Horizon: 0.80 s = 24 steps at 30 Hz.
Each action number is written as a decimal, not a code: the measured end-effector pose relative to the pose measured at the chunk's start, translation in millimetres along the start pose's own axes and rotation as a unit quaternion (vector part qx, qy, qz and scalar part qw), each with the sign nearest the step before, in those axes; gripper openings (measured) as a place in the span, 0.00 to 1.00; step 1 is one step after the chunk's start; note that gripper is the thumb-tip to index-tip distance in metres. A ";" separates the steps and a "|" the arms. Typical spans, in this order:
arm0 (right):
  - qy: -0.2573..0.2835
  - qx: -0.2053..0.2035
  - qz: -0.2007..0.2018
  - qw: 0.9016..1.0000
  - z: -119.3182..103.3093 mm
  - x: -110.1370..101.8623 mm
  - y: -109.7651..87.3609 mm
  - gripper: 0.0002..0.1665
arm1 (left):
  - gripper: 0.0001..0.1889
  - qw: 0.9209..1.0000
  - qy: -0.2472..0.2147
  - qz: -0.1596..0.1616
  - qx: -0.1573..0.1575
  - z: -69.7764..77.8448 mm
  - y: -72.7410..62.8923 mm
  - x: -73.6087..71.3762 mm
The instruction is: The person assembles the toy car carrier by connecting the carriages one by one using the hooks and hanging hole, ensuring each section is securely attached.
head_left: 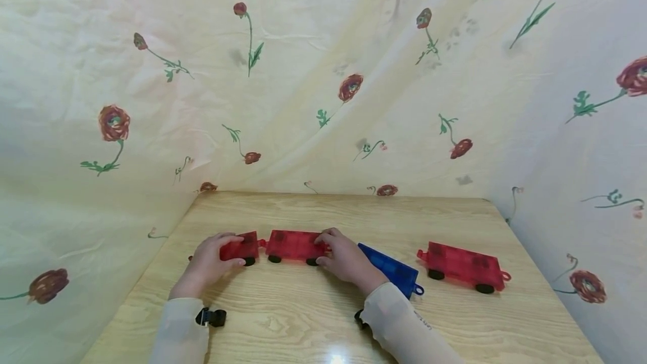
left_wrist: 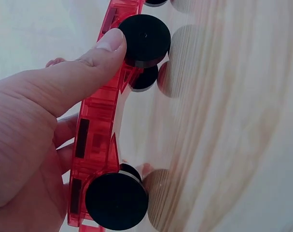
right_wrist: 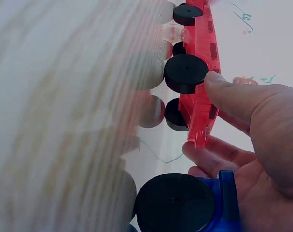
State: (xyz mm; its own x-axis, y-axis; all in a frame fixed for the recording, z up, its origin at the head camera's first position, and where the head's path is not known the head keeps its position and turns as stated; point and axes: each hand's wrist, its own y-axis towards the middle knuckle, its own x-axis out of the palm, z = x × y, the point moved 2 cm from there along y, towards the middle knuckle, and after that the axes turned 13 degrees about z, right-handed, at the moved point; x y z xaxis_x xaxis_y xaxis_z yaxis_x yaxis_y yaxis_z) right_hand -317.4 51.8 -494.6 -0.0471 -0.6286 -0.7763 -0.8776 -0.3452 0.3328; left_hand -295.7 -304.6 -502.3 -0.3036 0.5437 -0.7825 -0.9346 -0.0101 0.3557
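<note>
On the table, a translucent red toy train car (head_left: 241,247) with black wheels is gripped by my left hand (head_left: 207,263). The left wrist view shows the thumb on this car's side (left_wrist: 99,108), close to a wheel, and the other fingers behind it. A second red train car (head_left: 293,243) stands to its right, their couplings meeting between them. My right hand (head_left: 349,260) pinches the right end of that second car, thumb near its wheel in the right wrist view. Beside the right wrist sits a blue train car (head_left: 389,267), angled and partly hidden by the forearm.
A third red train car (head_left: 462,265) stands at the right, its loop coupling toward the table's right side. Flowered cloth (head_left: 303,100) hangs behind the wooden table (head_left: 283,319) and along both sides. Black straps (head_left: 214,318) circle the wrists.
</note>
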 end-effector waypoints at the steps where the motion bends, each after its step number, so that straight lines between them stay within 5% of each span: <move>1: 0.000 0.000 0.000 1.000 -0.1 0.4 0.0 0.21 | 0.32 1.000 0.001 0.000 -0.001 0.0 -0.3 -0.4; 16: -0.019 0.008 -0.008 1.000 -0.8 -2.3 -2.1 0.28 | 0.37 1.000 -0.021 0.008 -0.010 6.5 2.8 2.0; 24: -0.024 -0.010 0.019 0.999 -2.8 -24.9 -8.3 0.28 | 0.33 0.996 -0.070 0.045 0.041 24.7 8.7 1.7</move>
State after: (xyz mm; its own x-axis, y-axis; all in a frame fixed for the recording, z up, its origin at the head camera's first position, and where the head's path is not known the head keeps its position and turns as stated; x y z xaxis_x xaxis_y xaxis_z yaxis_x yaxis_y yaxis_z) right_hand -307.6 68.4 -476.5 -0.1031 -0.6071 -0.7879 -0.8652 -0.3361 0.3722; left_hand -299.8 -283.0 -487.9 -0.3508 0.6552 -0.6690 -0.8848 0.0022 0.4660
